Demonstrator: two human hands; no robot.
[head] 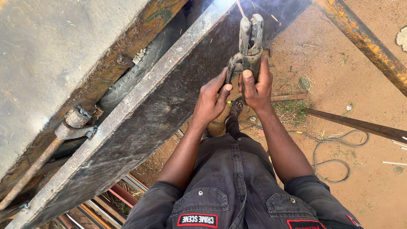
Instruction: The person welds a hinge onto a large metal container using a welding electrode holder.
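Note:
A worn metal welding electrode holder (pixel 248 44) is gripped by both my hands in front of me. My right hand (pixel 255 85) wraps its handle from the right. My left hand (pixel 212 99) clasps the lever side from the left. A thin electrode rod (pixel 240 8) sticks up from the holder's jaws toward a bright, smoky glow at the top edge. The rod tip meets a long dark steel plate (pixel 140 127) with a pale upper flange, which runs diagonally from bottom left to top centre.
A rusty grey metal body (pixel 55 55) with a bolt and rod (pixel 76 121) fills the left. A yellow-painted rusty beam (pixel 373 48) crosses the top right. On the red dirt lie a coiled cable (pixel 335 157), a dark steel bar (pixel 360 125) and steel bars (pixel 123 195) below.

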